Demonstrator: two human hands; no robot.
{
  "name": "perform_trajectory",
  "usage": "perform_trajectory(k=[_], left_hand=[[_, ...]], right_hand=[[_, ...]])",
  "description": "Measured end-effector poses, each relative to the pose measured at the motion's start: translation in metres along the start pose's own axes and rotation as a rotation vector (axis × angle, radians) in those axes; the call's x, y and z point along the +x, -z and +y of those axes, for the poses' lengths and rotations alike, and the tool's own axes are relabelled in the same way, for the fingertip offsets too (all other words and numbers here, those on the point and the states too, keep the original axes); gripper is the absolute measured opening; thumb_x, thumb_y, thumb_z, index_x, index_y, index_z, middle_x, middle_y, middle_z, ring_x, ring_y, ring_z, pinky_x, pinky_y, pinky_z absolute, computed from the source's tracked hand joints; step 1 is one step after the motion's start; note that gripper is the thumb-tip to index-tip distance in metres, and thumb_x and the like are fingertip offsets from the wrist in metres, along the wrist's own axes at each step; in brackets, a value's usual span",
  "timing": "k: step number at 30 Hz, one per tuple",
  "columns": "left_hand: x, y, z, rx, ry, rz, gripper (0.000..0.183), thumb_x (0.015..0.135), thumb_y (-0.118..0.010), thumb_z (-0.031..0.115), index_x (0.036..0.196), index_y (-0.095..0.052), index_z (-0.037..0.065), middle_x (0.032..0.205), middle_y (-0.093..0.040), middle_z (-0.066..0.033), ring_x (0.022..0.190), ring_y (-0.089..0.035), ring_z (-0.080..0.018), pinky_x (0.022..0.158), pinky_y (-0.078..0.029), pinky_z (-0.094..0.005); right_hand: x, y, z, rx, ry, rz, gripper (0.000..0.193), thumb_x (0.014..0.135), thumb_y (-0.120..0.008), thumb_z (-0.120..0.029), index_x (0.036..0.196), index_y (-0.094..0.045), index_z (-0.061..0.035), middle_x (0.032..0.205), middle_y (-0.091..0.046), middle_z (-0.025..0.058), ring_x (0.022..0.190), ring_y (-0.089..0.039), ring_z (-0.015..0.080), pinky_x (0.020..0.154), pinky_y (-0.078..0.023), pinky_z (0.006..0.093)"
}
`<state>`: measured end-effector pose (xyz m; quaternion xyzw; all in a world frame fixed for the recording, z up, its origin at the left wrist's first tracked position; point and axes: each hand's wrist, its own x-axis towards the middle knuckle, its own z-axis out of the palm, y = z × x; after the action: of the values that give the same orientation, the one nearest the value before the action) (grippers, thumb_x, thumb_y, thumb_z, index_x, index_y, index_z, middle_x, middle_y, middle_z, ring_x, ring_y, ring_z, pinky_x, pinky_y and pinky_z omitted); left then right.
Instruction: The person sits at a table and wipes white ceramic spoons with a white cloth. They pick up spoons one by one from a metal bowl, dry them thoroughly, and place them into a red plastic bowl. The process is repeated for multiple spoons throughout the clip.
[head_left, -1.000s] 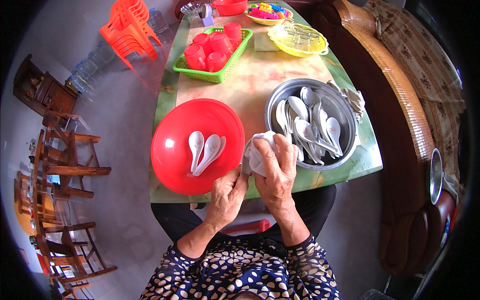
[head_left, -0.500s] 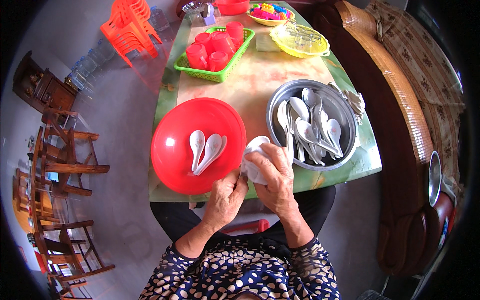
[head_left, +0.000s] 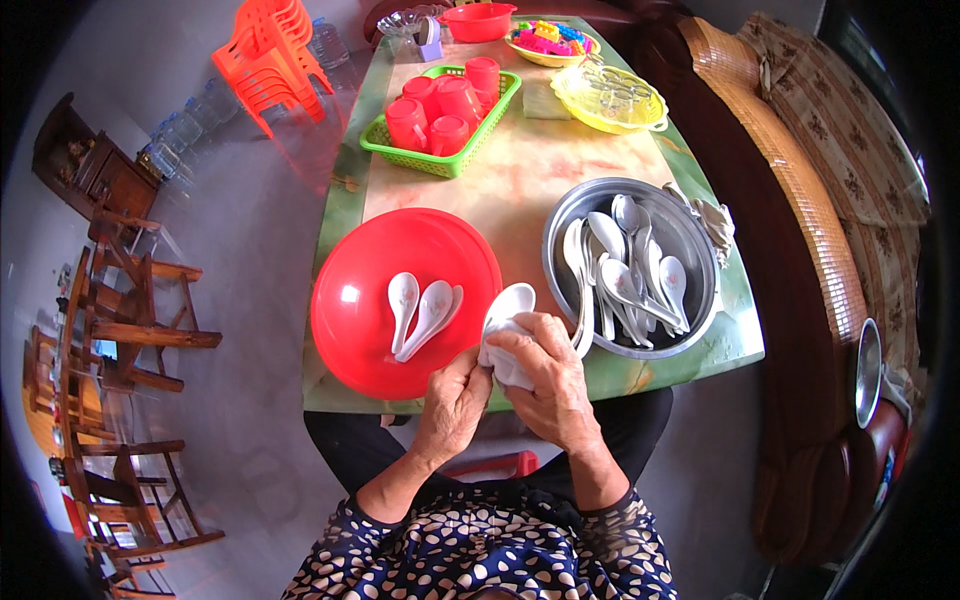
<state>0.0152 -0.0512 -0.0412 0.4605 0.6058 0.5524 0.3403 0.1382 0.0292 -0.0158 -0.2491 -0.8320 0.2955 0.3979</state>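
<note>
My left hand (head_left: pixel 453 402) is closed on the handle end of a white spoon (head_left: pixel 513 301), whose bowl points up and away from me. Wrapped round the spoon's lower part is a white cloth (head_left: pixel 506 364), pinched in my right hand (head_left: pixel 552 388). The handle itself is hidden by cloth and fingers. To the left, a red basin (head_left: pixel 350 255) holds several white spoons (head_left: pixel 403 296) with small painted flowers. A metal basin (head_left: pixel 704 250) on the right contains many more spoons, mostly white (head_left: pixel 622 280), some steel (head_left: pixel 626 212).
Farther up the marbled table (head_left: pixel 470 190) sit a green basket (head_left: pixel 440 163) of red mugs (head_left: pixel 408 124), a yellow tray (head_left: pixel 625 123) with clear glasses, and toy blocks (head_left: pixel 548 40) in a bowl. A crumpled cloth (head_left: pixel 716 228) lies beside the metal basin. Orange stools (head_left: pixel 268 65) are stacked at left.
The cloth has slid down from the spoon's bowl toward its handle with my right hand, showing more of the bowl. The whole view has shifted slightly; both basins stay put.
</note>
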Motion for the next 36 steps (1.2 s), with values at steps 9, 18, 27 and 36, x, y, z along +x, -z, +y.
perform_trajectory(k=[9,18,27,36], left_hand=[[-0.005,0.006,0.012,-0.401,0.351,-0.032,0.028,0.099,-0.045,0.029,0.095,-0.053,0.003,0.056,-0.039,0.0019,0.041,-0.033,-0.0052,0.037,-0.033,-0.0211],[-0.006,0.021,0.005,-0.803,0.459,-0.32,0.037,0.1,-0.042,0.036,0.092,-0.054,0.003,0.05,-0.035,0.0029,0.037,-0.029,-0.0054,0.037,-0.03,-0.0205],[-0.004,0.023,-0.005,-0.989,0.518,-0.455,0.038,0.1,-0.04,0.036,0.091,-0.056,0.002,0.049,-0.029,0.007,0.036,-0.027,-0.0025,0.039,-0.029,-0.0205],[-0.002,0.015,-0.003,-0.914,0.484,-0.386,0.037,0.1,-0.039,0.036,0.105,-0.052,0.001,0.056,-0.035,0.0046,0.039,-0.031,-0.0036,0.041,-0.033,-0.0214]], right_hand=[[-0.018,0.006,0.012,0.525,-0.202,0.267,0.041,0.063,-0.059,0.005,0.104,-0.062,-0.0001,0.106,-0.057,0.0142,0.094,-0.057,0.0235,0.083,-0.045,0.0316],[-0.001,-0.022,0.004,0.668,-0.246,0.381,0.033,0.078,-0.061,0.005,0.11,-0.057,-0.0012,0.11,-0.056,0.013,0.102,-0.056,0.0218,0.089,-0.044,0.03],[0.004,-0.021,0.016,1.407,-0.318,0.106,0.039,0.083,-0.066,-0.005,0.118,-0.047,-0.0033,0.107,-0.059,0.0101,0.095,-0.058,0.0144,0.081,-0.049,0.0287],[0.005,-0.032,0.015,1.5,-0.399,0.358,0.042,0.077,-0.071,0.001,0.112,-0.048,-0.0042,0.107,-0.056,0.0072,0.1,-0.056,0.0163,0.087,-0.047,0.0304]])
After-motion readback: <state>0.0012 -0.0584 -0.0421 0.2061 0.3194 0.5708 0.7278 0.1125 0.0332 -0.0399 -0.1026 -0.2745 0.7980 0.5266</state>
